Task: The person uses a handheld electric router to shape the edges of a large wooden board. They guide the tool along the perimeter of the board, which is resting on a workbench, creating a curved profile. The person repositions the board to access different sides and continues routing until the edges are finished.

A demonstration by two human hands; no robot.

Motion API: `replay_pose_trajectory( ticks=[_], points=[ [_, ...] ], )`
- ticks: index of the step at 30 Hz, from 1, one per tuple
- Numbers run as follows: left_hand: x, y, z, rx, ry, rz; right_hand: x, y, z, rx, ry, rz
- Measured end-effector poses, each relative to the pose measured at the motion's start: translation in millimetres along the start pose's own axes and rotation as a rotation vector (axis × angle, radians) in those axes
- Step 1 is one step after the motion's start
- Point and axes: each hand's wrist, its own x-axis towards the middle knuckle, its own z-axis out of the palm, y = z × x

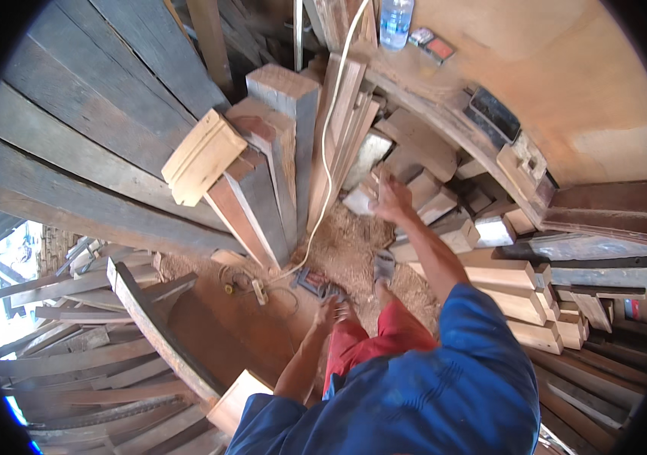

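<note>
My right hand (393,199) reaches forward over a heap of wood offcuts (422,193) below the workbench edge. Its fingers are curled closed, and what they hold, if anything, cannot be made out. Lower down, my left hand (329,311) hangs in front of my left thigh, above my foot. Its fingers are small and partly lost against the foot, so their grip is unclear. Just beyond it, a dark power tool with red parts (310,280) lies on the sawdust-covered floor. A white socket strip (260,292) lies to its left, with cables around it.
A white cord (329,136) runs down to the floor. Upright timber posts (263,178) stand ahead, one topped by a pale moulded block (204,155). The workbench (551,83) at right bears a water bottle (395,24) and a dark tray (493,115). Stacked pale beams (517,303) lie right.
</note>
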Motion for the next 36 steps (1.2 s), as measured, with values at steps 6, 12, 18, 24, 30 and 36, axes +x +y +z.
replay_pose_trajectory(
  ticks=[6, 12, 18, 24, 30, 36],
  points=[
    [-98, -63, -96, 0.11, 0.662, -0.136, 23, 11, -12, -0.002, -0.014, 0.056],
    [-93, -65, -69, 0.085, 0.615, -0.095, 38, 18, -26, 0.007, -0.01, 0.037],
    [-54, -12, 17, 0.162, 0.264, 0.103, 70, 29, -53, 0.026, -0.045, 0.153],
    [-56, -11, 21, 0.177, 0.209, 0.143, 51, 27, -59, -0.009, -0.026, 0.064],
    [-72, -40, -36, 0.187, 0.458, -0.061, 61, 52, -72, 0.034, 0.046, 0.029],
    [-85, -29, -25, 0.182, 0.559, -0.063, 83, 117, -55, 0.126, 0.152, 0.045]
  ],
)
